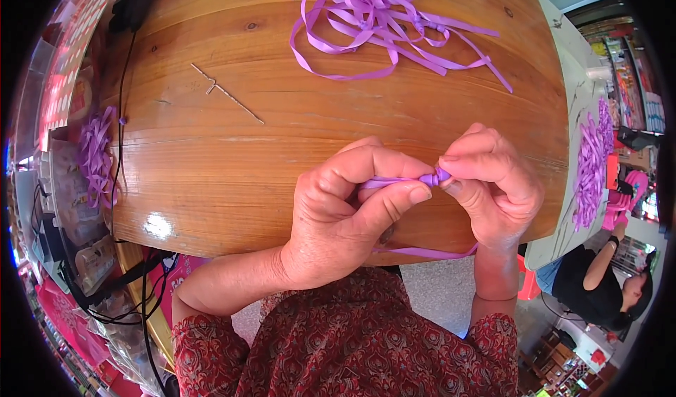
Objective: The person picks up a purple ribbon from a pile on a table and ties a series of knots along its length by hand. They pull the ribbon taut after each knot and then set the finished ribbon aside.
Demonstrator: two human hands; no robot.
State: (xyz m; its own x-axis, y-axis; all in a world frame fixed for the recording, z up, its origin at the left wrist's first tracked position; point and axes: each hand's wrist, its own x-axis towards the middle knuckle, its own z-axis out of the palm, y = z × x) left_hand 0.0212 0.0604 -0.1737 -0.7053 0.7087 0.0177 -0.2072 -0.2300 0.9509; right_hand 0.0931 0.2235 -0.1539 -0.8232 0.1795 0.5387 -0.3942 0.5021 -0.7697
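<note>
Over the near part of the wooden table, my two hands meet at a purple ribbon [386,181]. My left hand [338,203] pinches the ribbon between thumb and forefinger, just left of a small knotted bunch [433,178]. Thumb and fingertips of my right hand [496,182] grip that knot from the other side. Part of the ribbon is hidden inside my left hand, and a loose length hangs by the table's near edge below my hands.
A heap of purple ribbons [366,16] lies at the far side of the wooden table [211,178]. A thin twisted wire piece [227,92] rests left of centre. More ribbons [591,164] lie on a pale table at right. Black cables run along the left. A person [591,284] is at far right.
</note>
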